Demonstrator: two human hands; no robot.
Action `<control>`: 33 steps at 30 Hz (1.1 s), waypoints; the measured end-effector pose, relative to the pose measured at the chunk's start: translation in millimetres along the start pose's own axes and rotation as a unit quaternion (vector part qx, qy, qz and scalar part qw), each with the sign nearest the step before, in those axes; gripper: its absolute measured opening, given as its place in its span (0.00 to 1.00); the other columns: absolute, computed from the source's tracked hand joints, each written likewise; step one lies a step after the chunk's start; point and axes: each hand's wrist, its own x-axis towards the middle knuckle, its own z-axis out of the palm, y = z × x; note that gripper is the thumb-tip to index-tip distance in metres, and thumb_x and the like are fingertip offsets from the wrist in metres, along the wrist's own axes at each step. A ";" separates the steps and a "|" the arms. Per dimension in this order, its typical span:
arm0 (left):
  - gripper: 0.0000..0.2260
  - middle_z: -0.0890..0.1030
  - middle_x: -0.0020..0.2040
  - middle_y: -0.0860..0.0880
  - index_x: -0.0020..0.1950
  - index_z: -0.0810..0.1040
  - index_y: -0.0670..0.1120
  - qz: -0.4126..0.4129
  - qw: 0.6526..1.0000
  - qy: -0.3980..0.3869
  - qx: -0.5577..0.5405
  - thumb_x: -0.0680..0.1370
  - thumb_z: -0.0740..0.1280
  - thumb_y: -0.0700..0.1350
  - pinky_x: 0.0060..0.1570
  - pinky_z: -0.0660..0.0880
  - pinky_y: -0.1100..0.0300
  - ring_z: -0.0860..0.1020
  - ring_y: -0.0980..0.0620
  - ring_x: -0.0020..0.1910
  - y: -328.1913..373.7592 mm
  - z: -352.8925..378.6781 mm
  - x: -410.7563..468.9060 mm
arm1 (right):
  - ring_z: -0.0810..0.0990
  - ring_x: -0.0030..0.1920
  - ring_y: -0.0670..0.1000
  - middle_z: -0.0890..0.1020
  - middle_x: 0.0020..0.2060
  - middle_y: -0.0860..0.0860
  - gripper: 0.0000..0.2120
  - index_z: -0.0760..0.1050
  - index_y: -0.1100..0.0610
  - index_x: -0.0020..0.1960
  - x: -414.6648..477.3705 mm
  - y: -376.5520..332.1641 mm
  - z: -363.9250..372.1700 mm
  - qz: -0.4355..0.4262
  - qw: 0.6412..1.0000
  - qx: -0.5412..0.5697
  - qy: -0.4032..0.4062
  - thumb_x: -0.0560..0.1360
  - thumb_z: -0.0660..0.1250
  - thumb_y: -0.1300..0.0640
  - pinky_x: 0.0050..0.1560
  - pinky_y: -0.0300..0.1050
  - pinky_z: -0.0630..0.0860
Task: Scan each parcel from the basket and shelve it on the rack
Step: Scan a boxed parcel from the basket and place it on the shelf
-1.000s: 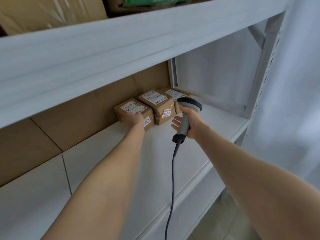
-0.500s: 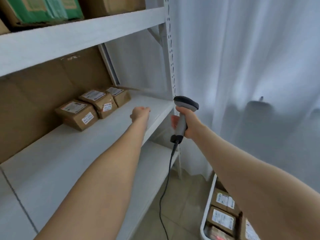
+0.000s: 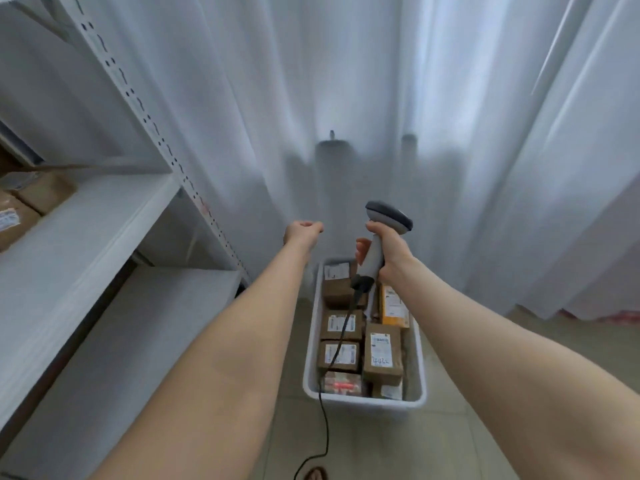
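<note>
**A:** Where do we have our hands?

**B:** Both reach out in the middle of the frame, above the basket. Our right hand (image 3: 389, 251) grips the handle of the scanner (image 3: 388, 216), fingers and thumb wrapped round it. The grey head is on top and tilts to the right. Our left hand (image 3: 302, 232) is just to the left of it and apart from it. Its fingers are loosely curled and we see nothing in it.

**A:** And where are the parcels?

**B:** Most lie in the white basket (image 3: 363, 401), which stands on the tiled floor (image 3: 457, 431) in the lower middle of the frame, right below our hands. The brown parcels (image 3: 382, 351) are packed side by side, each with a white label facing up. A yellow parcel (image 3: 393, 308) stands against the right wall near the far end. We cannot read any label.

**A:** What about the cable?

**B:** The black cable (image 3: 325, 427) drops from the bottom of the scanner handle and runs over the parcels on the basket's left side. It then crosses the near rim and curls on the floor at the bottom edge.

**A:** And the rack?

**B:** The white rack (image 3: 86, 230) fills the left side of the frame. At the far left edge we see shelved parcels (image 3: 38, 197), brown and labelled, partly cut off. A white curtain (image 3: 346, 81) hangs behind everything.
</note>
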 end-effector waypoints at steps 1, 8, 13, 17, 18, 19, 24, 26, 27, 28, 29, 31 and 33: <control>0.13 0.76 0.61 0.45 0.59 0.77 0.43 -0.004 1.000 -0.015 0.004 0.75 0.69 0.43 0.60 0.72 0.53 0.73 0.45 0.61 -2.8 17.9 -2.4 | 0.80 0.35 0.52 0.80 0.36 0.54 0.09 0.77 0.60 0.49 4.7 -1.9 -17.0 0.000 1.000 0.008 0.018 0.73 0.72 0.55 0.40 0.45 0.79; 0.17 0.76 0.60 0.46 0.64 0.75 0.43 -0.046 0.992 -0.114 0.036 0.76 0.68 0.43 0.53 0.72 0.54 0.71 0.49 0.56 -41.2 113.3 12.7 | 0.80 0.34 0.49 0.80 0.34 0.53 0.12 0.78 0.60 0.53 48.4 3.7 -111.3 0.018 0.992 0.046 0.120 0.74 0.71 0.55 0.39 0.42 0.80; 0.17 0.75 0.63 0.45 0.65 0.74 0.44 -0.089 0.983 -0.149 0.060 0.77 0.68 0.43 0.59 0.70 0.52 0.71 0.46 0.62 -76.3 159.0 47.3 | 0.81 0.38 0.51 0.81 0.35 0.53 0.14 0.78 0.61 0.54 98.2 19.8 -150.9 0.035 0.982 0.045 0.180 0.73 0.72 0.54 0.49 0.46 0.81; 0.18 0.75 0.63 0.44 0.67 0.73 0.44 -0.107 0.978 -0.160 0.084 0.77 0.67 0.44 0.56 0.72 0.54 0.73 0.47 0.58 -108.6 185.4 82.0 | 0.81 0.37 0.51 0.82 0.34 0.53 0.14 0.79 0.62 0.54 146.8 38.0 -168.8 0.056 0.978 0.026 0.198 0.73 0.72 0.55 0.48 0.46 0.81; 0.18 0.75 0.64 0.44 0.67 0.73 0.44 -0.112 0.977 -0.159 0.090 0.78 0.67 0.44 0.57 0.72 0.53 0.73 0.46 0.60 -117.8 190.5 91.1 | 0.81 0.37 0.51 0.82 0.35 0.53 0.13 0.79 0.61 0.54 158.9 44.2 -172.2 0.062 0.978 0.019 0.200 0.73 0.72 0.54 0.47 0.46 0.81; 0.19 0.74 0.65 0.44 0.68 0.72 0.44 -0.117 0.976 -0.157 0.095 0.78 0.67 0.44 0.60 0.72 0.52 0.72 0.45 0.63 -126.2 195.1 98.6 | 0.81 0.37 0.51 0.82 0.35 0.53 0.13 0.79 0.61 0.54 169.8 50.7 -175.7 0.068 0.978 0.013 0.199 0.74 0.72 0.54 0.45 0.45 0.81; 0.21 0.72 0.68 0.43 0.70 0.70 0.43 -0.155 0.971 -0.152 0.104 0.77 0.67 0.44 0.65 0.71 0.49 0.70 0.44 0.66 -180.4 227.7 136.0 | 0.82 0.41 0.53 0.82 0.40 0.55 0.15 0.78 0.62 0.55 232.0 97.1 -206.3 0.100 0.975 -0.012 0.200 0.73 0.73 0.54 0.48 0.50 0.82; 0.24 0.71 0.69 0.43 0.72 0.68 0.43 -0.172 0.968 -0.152 0.106 0.77 0.67 0.45 0.65 0.70 0.49 0.70 0.43 0.67 -208.8 244.8 149.6 | 0.82 0.45 0.54 0.82 0.46 0.56 0.19 0.77 0.60 0.58 259.2 122.4 -222.4 0.114 0.974 -0.024 0.193 0.71 0.74 0.53 0.47 0.52 0.82; 0.25 0.70 0.69 0.43 0.73 0.67 0.43 -0.182 0.965 -0.154 0.111 0.77 0.67 0.46 0.65 0.69 0.50 0.69 0.43 0.67 -225.6 252.9 156.3 | 0.83 0.47 0.56 0.82 0.48 0.57 0.21 0.76 0.59 0.60 272.7 136.9 -231.1 0.123 0.974 -0.028 0.191 0.70 0.75 0.52 0.47 0.54 0.82; 0.26 0.70 0.70 0.43 0.73 0.65 0.43 -0.194 0.961 -0.158 0.118 0.77 0.67 0.47 0.63 0.68 0.51 0.69 0.42 0.67 -244.2 261.1 163.5 | 0.83 0.48 0.57 0.83 0.49 0.57 0.22 0.75 0.58 0.60 286.7 152.0 -240.6 0.133 0.972 -0.033 0.188 0.69 0.75 0.52 0.48 0.57 0.82; 0.27 0.70 0.70 0.42 0.74 0.64 0.42 -0.204 0.957 -0.163 0.127 0.78 0.66 0.48 0.62 0.68 0.52 0.69 0.42 0.68 -263.8 268.6 170.2 | 0.84 0.48 0.58 0.84 0.49 0.58 0.22 0.75 0.58 0.60 299.4 166.3 -249.5 0.143 0.971 -0.040 0.187 0.69 0.75 0.53 0.50 0.58 0.82; 0.29 0.69 0.70 0.42 0.75 0.61 0.42 -0.230 0.947 -0.172 0.143 0.77 0.67 0.48 0.61 0.68 0.51 0.68 0.41 0.68 -305.8 281.0 182.1 | 0.85 0.47 0.59 0.85 0.47 0.58 0.18 0.76 0.59 0.59 324.6 196.0 -268.6 0.160 0.968 -0.051 0.189 0.71 0.74 0.56 0.53 0.59 0.81; 0.31 0.67 0.72 0.41 0.76 0.59 0.41 -0.257 0.937 -0.173 0.159 0.77 0.67 0.49 0.64 0.67 0.49 0.67 0.41 0.70 -347.5 290.2 194.6 | 0.85 0.47 0.60 0.85 0.47 0.59 0.18 0.76 0.59 0.59 347.8 222.2 -285.6 0.170 0.966 -0.058 0.188 0.71 0.73 0.57 0.52 0.59 0.81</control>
